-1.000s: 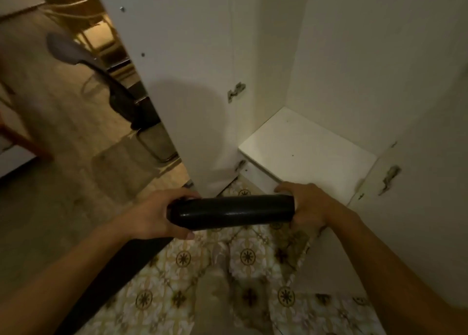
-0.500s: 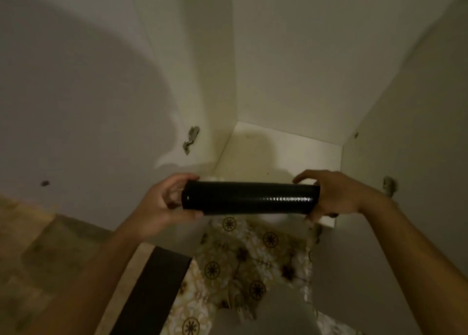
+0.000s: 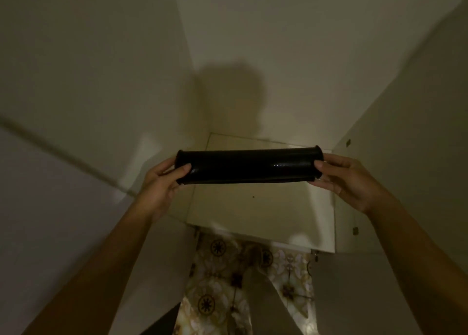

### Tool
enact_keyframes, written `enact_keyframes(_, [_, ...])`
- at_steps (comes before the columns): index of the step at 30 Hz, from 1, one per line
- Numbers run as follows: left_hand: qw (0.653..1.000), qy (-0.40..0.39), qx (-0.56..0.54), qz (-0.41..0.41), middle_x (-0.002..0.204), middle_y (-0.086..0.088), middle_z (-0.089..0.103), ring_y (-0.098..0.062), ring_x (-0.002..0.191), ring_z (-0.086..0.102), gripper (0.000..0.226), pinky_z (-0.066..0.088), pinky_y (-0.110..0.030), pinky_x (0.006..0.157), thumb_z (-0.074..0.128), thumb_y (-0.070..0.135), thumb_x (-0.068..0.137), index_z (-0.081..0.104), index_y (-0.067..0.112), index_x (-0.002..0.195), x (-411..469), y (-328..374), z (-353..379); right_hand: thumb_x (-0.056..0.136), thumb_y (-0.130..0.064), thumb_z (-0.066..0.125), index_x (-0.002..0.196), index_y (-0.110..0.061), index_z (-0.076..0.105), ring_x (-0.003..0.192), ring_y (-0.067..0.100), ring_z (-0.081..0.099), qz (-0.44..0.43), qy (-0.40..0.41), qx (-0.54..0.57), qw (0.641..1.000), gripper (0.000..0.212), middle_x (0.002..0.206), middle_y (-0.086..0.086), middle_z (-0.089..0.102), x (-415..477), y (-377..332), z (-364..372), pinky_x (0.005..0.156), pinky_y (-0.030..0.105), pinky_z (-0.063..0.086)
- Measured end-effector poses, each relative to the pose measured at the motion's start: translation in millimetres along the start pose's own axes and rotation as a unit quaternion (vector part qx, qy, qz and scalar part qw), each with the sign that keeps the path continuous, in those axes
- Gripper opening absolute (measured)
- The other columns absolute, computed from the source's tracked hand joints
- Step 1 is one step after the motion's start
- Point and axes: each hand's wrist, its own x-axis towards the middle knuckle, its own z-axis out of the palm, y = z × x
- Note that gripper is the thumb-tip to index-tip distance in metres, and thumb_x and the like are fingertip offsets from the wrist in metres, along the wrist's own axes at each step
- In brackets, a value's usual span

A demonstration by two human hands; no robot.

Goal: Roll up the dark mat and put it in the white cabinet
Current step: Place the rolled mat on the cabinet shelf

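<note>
The dark mat (image 3: 249, 166) is rolled into a tight black tube and held level, crosswise, above the bottom shelf (image 3: 255, 208) of the white cabinet. My left hand (image 3: 162, 182) grips its left end with thumb on top. My right hand (image 3: 347, 180) grips its right end. The roll hangs in the air inside the cabinet opening, apart from the shelf below it. The cabinet's back wall (image 3: 278, 56) rises behind it.
The open left cabinet door (image 3: 76, 106) stands at my left, and the right door (image 3: 417, 132) at my right, narrowing the opening. Patterned floor tiles (image 3: 228, 296) lie below the shelf's front edge. A dark strip (image 3: 162, 322) lies on the floor at lower left.
Both hands have carried the rolled mat forward, from in front of the cabinet to over its bottom shelf. My view has moved closer and turned into the cabinet.
</note>
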Motion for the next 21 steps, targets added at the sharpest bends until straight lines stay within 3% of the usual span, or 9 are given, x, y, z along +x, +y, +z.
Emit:
enact_keyframes(2, [0.998, 0.022, -0.007, -0.054, 0.111, -0.011, 0.072, -0.027, 0.109, 0.065, 0.046, 0.051, -0.036, 0.091, 0.076, 0.023, 0.071, 0.068, 0.008, 0.113, 64.1, -3.2, 9.2, 0.071, -0.022, 0.083, 0.118, -0.011, 0.069, 0.114, 0.030, 0.063, 0.022, 0.014, 0.039, 0.999, 0.050, 0.121, 0.015, 0.068, 55.0, 6.0, -15.5, 0.084, 0.037, 0.057])
enact_keyframes(6, [0.988, 0.058, -0.075, -0.122, 0.098, -0.005, 0.073, -0.018, 0.088, 0.070, 0.026, 0.056, -0.026, 0.067, 0.073, 0.024, 0.074, 0.076, 0.012, 0.098, 126.1, -20.6, 21.5, 0.072, -0.029, 0.083, 0.117, -0.017, 0.069, 0.113, 0.028, 0.064, 0.054, 0.043, 0.056, 0.996, 0.048, 0.121, 0.011, 0.068, 107.7, 29.2, -18.9, 0.087, 0.035, 0.056])
enact_keyframes(8, [0.979, 0.076, -0.109, -0.151, 0.097, -0.005, 0.074, -0.021, 0.091, 0.070, 0.023, 0.057, -0.030, 0.071, 0.073, 0.023, 0.075, 0.077, 0.013, 0.095, 205.1, -45.4, 30.1, 0.069, -0.030, 0.086, 0.115, -0.018, 0.071, 0.111, 0.028, 0.065, 0.075, 0.069, 0.085, 0.991, 0.050, 0.119, 0.011, 0.069, 179.9, 50.7, -36.2, 0.085, 0.032, 0.056])
enact_keyframes(10, [0.970, 0.102, -0.129, -0.178, 0.098, -0.009, 0.075, -0.028, 0.099, 0.067, 0.029, 0.059, -0.038, 0.077, 0.074, 0.021, 0.072, 0.076, 0.009, 0.098, 239.5, -68.4, 32.2, 0.070, -0.025, 0.083, 0.114, -0.017, 0.071, 0.109, 0.029, 0.066, 0.096, 0.113, 0.125, 0.981, 0.046, 0.117, 0.013, 0.070, 210.7, 73.8, -41.5, 0.081, 0.030, 0.057])
enact_keyframes(12, [0.963, 0.121, -0.134, -0.198, 0.101, -0.014, 0.073, -0.032, 0.102, 0.066, 0.035, 0.060, -0.037, 0.077, 0.075, 0.019, 0.071, 0.073, 0.004, 0.102, 277.9, -86.1, 36.9, 0.074, -0.020, 0.079, 0.112, -0.016, 0.072, 0.106, 0.028, 0.068, 0.116, 0.141, 0.152, 0.971, 0.039, 0.114, 0.014, 0.071, 240.4, 90.3, -45.9, 0.079, 0.029, 0.057])
enact_keyframes(16, [0.949, 0.151, -0.171, -0.216, 0.102, -0.010, 0.071, -0.024, 0.096, 0.068, 0.032, 0.060, -0.028, 0.065, 0.072, 0.021, 0.080, 0.069, 0.005, 0.107, 394.7, -162.4, 38.7, 0.070, -0.024, 0.082, 0.109, -0.014, 0.073, 0.098, 0.027, 0.071, 0.157, 0.177, 0.150, 0.960, 0.041, 0.108, 0.012, 0.074, 349.5, 157.4, -58.8, 0.080, 0.033, 0.058])
enact_keyframes(19, [0.944, 0.164, -0.200, -0.205, 0.095, -0.005, 0.072, -0.017, 0.080, 0.071, 0.020, 0.057, -0.024, 0.056, 0.066, 0.022, 0.089, 0.070, 0.009, 0.104, 475.6, -213.1, 42.1, 0.068, -0.026, 0.084, 0.109, -0.009, 0.070, 0.095, 0.028, 0.071, 0.151, 0.213, 0.151, 0.953, 0.047, 0.105, 0.011, 0.074, 434.0, 194.9, -64.6, 0.075, 0.032, 0.058])
enact_keyframes(21, [0.947, 0.168, -0.205, -0.182, 0.107, -0.004, 0.069, -0.015, 0.081, 0.069, 0.027, 0.056, -0.023, 0.060, 0.060, 0.023, 0.094, 0.065, 0.010, 0.117, 518.4, -232.0, 45.1, 0.071, -0.022, 0.083, 0.104, -0.006, 0.069, 0.097, 0.030, 0.069, 0.144, 0.238, 0.155, 0.948, 0.039, 0.106, 0.014, 0.073, 476.9, 204.4, -69.2, 0.079, 0.036, 0.058])
